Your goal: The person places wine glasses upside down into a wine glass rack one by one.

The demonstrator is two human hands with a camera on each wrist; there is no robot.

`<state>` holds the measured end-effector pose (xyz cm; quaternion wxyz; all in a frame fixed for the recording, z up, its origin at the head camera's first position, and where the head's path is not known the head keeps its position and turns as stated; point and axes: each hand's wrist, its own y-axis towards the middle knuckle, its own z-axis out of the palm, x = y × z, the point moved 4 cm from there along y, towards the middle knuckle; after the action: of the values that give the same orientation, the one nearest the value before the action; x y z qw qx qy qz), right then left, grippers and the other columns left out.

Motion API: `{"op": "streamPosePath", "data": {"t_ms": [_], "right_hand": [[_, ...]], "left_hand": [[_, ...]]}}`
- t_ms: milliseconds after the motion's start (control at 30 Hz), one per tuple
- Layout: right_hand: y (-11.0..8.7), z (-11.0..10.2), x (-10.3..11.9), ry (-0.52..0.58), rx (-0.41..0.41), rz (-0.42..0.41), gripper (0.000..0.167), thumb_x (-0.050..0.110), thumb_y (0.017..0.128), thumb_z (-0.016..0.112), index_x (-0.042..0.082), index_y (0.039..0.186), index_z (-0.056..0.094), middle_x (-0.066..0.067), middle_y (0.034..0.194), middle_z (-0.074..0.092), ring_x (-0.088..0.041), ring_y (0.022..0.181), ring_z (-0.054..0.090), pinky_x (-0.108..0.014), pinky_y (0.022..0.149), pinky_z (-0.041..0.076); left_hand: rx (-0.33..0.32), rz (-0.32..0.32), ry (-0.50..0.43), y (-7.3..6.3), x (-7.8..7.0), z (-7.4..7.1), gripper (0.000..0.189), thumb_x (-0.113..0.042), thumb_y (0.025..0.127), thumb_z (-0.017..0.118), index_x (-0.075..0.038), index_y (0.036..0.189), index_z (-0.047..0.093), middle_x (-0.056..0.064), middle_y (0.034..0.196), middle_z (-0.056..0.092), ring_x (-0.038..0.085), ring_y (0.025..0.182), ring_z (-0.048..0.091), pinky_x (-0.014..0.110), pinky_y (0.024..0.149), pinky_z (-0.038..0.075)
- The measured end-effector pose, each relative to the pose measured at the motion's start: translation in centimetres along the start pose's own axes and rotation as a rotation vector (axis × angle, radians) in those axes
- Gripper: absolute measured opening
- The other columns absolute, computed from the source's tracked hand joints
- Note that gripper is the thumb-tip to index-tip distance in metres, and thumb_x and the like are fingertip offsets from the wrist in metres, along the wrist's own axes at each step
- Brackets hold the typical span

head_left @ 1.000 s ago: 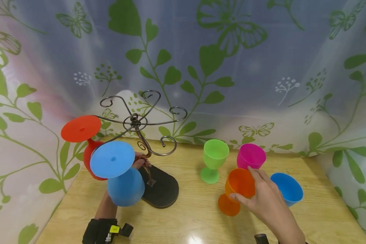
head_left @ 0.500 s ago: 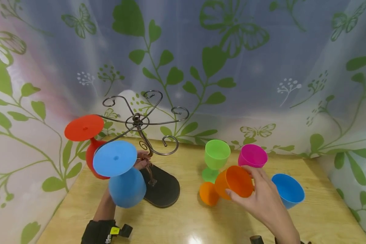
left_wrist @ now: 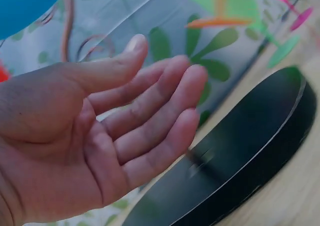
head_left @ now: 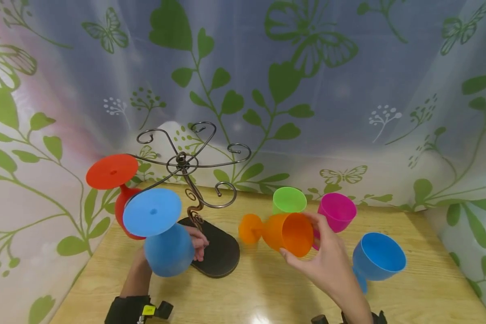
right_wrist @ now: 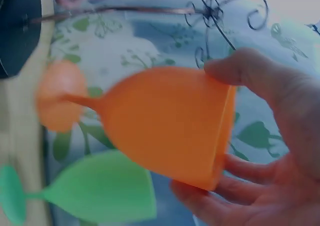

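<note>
My right hand (head_left: 326, 258) grips an orange plastic goblet (head_left: 272, 230) by its rim, thumb on one side and fingers on the other. The goblet lies tilted sideways in the air, its foot toward the left. Beside the stem of a dark metal goblet rack (head_left: 222, 260) is my left hand (head_left: 198, 243), partly behind a hanging blue goblet (head_left: 168, 252). In the left wrist view the left hand (left_wrist: 130, 136) has its palm and loosely bent fingers in sight, holding nothing. A red goblet (head_left: 112, 171) also hangs upside down on the rack's left side.
A green goblet (head_left: 288, 200), a magenta goblet (head_left: 340, 211) and a blue goblet (head_left: 378, 256) stand on the wooden table (head_left: 251, 288) at the right. The rack's curled wire arms (head_left: 222, 164) spread outward. A patterned curtain (head_left: 243, 103) surrounds the table.
The orange goblet has been lifted, tipped over sideways and moved left by my right hand. My left hand has let go of the rack's stem and come forward, lower.
</note>
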<state>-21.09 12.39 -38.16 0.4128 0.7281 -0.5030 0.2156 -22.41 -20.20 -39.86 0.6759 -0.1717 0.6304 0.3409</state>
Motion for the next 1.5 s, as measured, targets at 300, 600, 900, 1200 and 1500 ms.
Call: {"op": "streamPosePath", "data": {"t_ms": [300, 600, 900, 1200, 1500], "right_hand": [[0.1, 4.8, 0.6, 0.064, -0.106, -0.311, 0.094, 0.006, 0.059, 0.097, 0.001, 0.139, 0.047, -0.01, 0.142, 0.056, -0.028, 0.127, 0.056, -0.033, 0.105, 0.051], [-0.4, 6.8, 1.4, 0.046, -0.158, -0.525, 0.089, -0.003, 0.055, 0.095, -0.007, 0.132, 0.05, -0.022, 0.143, 0.053, -0.037, 0.13, 0.051, -0.027, 0.117, 0.036], [-0.5, 7.0, 1.6, 0.002, -0.065, -0.547, 0.08, 0.012, 0.071, 0.095, -0.003, 0.136, 0.051, -0.019, 0.147, 0.05, -0.035, 0.132, 0.05, -0.028, 0.117, 0.036], [-0.4, 6.3, 0.7, 0.096, -0.043, -0.414, 0.019, 0.008, 0.094, 0.076, 0.006, 0.112, 0.071, -0.007, 0.12, 0.069, -0.022, 0.104, 0.07, -0.027, 0.092, 0.057], [0.1, 6.4, -0.2, 0.262, -0.058, -0.264, 0.019, 0.0, 0.09, 0.078, 0.004, 0.108, 0.072, -0.007, 0.106, 0.072, -0.025, 0.097, 0.071, -0.029, 0.078, 0.062]], "left_hand": [[-0.016, -0.137, 0.002, 2.6, 9.7, -2.6, 0.058, -0.029, 0.111, 0.047, 0.017, 0.146, 0.041, 0.032, 0.143, 0.053, 0.038, 0.131, 0.057, 0.055, 0.11, 0.044], [-0.097, -0.114, -0.412, 4.6, 9.1, 1.2, 0.066, -0.033, 0.109, 0.048, 0.012, 0.153, 0.031, 0.015, 0.14, 0.06, 0.025, 0.127, 0.061, 0.053, 0.117, 0.035], [-0.168, -0.083, -0.674, 4.9, 9.6, 2.2, 0.034, -0.028, 0.112, 0.043, -0.01, 0.133, 0.062, 0.009, 0.13, 0.064, 0.021, 0.12, 0.062, 0.036, 0.109, 0.047], [-0.292, -0.102, -0.539, 4.4, 10.5, 0.9, 0.028, -0.018, 0.11, 0.051, -0.006, 0.132, 0.061, 0.009, 0.128, 0.063, 0.023, 0.115, 0.06, 0.038, 0.104, 0.05], [-0.221, -0.075, -0.301, 4.6, 10.0, 0.5, 0.035, -0.005, 0.103, 0.057, -0.002, 0.138, 0.057, 0.006, 0.128, 0.065, 0.019, 0.115, 0.063, 0.04, 0.107, 0.049]]}}
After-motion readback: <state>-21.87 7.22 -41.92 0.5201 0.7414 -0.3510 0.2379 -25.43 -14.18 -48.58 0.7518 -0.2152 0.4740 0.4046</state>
